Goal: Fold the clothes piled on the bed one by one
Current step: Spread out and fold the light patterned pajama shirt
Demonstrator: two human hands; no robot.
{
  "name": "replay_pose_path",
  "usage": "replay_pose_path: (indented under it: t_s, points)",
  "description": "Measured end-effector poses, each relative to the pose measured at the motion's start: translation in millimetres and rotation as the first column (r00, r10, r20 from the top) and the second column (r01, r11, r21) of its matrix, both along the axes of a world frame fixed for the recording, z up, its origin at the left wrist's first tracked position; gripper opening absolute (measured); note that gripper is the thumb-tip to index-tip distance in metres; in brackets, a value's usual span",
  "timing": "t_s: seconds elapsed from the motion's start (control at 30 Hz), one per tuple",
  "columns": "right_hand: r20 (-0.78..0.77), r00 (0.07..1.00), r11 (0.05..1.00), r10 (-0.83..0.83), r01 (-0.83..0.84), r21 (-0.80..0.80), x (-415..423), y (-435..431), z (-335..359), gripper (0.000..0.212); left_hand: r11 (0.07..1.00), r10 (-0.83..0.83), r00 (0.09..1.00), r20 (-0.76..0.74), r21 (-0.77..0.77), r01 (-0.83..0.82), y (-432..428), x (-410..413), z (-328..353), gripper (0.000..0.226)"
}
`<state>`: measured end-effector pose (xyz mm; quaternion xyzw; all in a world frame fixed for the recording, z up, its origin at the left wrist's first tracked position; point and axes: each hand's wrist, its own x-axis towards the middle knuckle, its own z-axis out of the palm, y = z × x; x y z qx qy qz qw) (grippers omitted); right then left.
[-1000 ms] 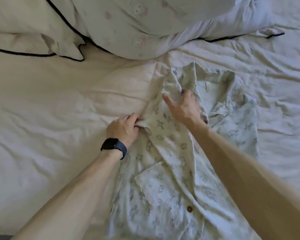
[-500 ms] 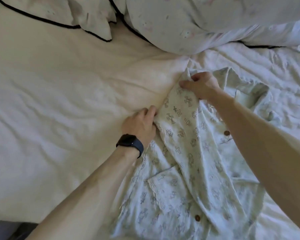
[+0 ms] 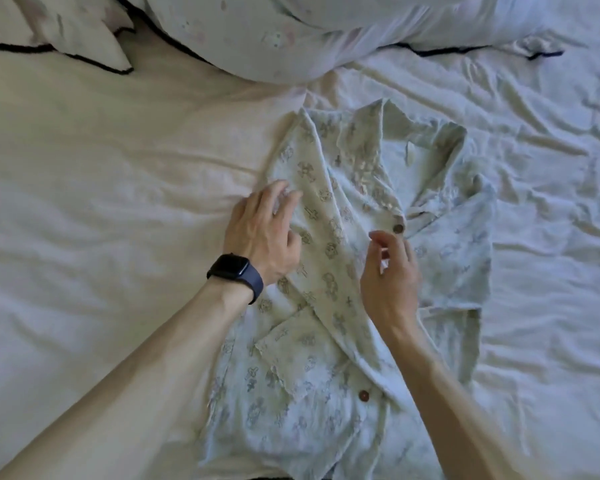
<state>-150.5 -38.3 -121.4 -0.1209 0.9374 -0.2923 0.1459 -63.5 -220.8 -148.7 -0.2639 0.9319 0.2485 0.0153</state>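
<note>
1. Released since half a second ago: the right hand (image 3: 390, 278) has left the collar corner it pinched, and its fingers (image 3: 378, 237) now hang loosely curled and empty, just beside the top button (image 3: 398, 228).
2. On the left hand (image 3: 262, 237), the fingers (image 3: 281, 192) no longer grip the edge; they lie spread and fairly straight, pressing it flat.
3. Under both hands, the printed shirt (image 3: 326, 306) lies front-up on the bed (image 3: 84, 202), collar toward the pillows (image 3: 291, 36), right sleeve spread out.
4. The left side looks set, so the right side probably comes next.
</note>
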Motion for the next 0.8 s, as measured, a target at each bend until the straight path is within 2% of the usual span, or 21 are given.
replay_pose_path:
  t_s: [0.1,0.23,0.37,0.47,0.57,0.7,0.8]
  points:
    - [0.054,0.992,0.989,-0.118,0.113,0.092,22,66,-3,0.015,0.998,-0.067,0.995,0.067,0.02,0.066,10,-15,-15,0.054]
    - [0.196,0.98,0.96,-0.034,-0.022,0.279,39,119,-16,0.033,0.997,-0.073,0.985,0.155,-0.014,0.076,16,-14,-39,0.061]
    - [0.067,0.998,0.977,0.02,-0.034,0.21,37,129,-30,0.014,0.995,-0.058,0.987,0.148,-0.075,0.07,16,-12,-46,0.066]
    - [0.08,0.995,0.994,-0.068,0.06,0.092,38,139,-32,0.009,0.994,-0.042,0.982,0.184,-0.096,0.061,15,-10,-48,0.067]
    - [0.019,0.991,0.991,-0.134,0.134,-0.002,38,154,-29,0.007,0.993,-0.055,0.976,0.209,-0.091,0.076,13,-8,-45,0.066]
    - [-0.001,0.995,0.988,-0.1,0.1,0.114,29,163,-22,0.012,0.99,-0.017,0.974,0.226,-0.136,0.049,16,-14,-35,0.064]
    - [-0.124,0.99,0.992,0.063,-0.049,0.115,39,140,-16,0.013,0.981,-0.024,0.993,0.117,-0.186,0.046,14,-39,-26,0.055]
